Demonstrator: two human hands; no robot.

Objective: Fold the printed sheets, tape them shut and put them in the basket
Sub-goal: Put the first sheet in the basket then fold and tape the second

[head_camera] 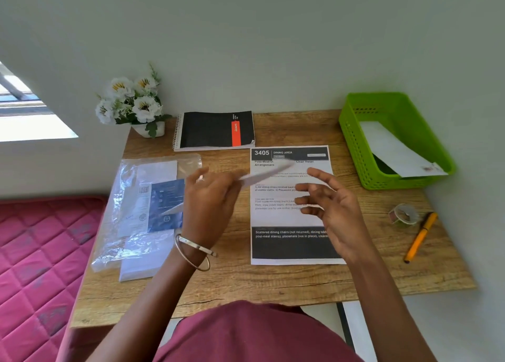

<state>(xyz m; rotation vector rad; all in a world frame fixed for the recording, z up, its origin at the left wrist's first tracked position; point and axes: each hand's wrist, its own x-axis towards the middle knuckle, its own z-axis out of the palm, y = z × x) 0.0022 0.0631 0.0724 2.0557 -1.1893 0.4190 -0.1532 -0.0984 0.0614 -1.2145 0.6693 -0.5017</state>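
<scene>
Plastic packaging [131, 211] with spare paper lies at the desk's left edge, probably parked clear of the working area. Next, the left hand [210, 200] pinches a blurred white folded sheet [266, 173] above the desk [224, 279], seemingly ready for taping. Beneath lies an unfolded printed sheet [289, 241]. The right hand [328, 200] hovers spread, holding nothing. Tape roll [404, 214] and pen [419, 237] wait within reach. Rightmost, the green basket [352, 132] holds one folded sheet.

Pale bare wall [273, 33], wooden desk [246, 285], sunlit window [24, 115] left, pink quilted mattress [41, 252]
</scene>
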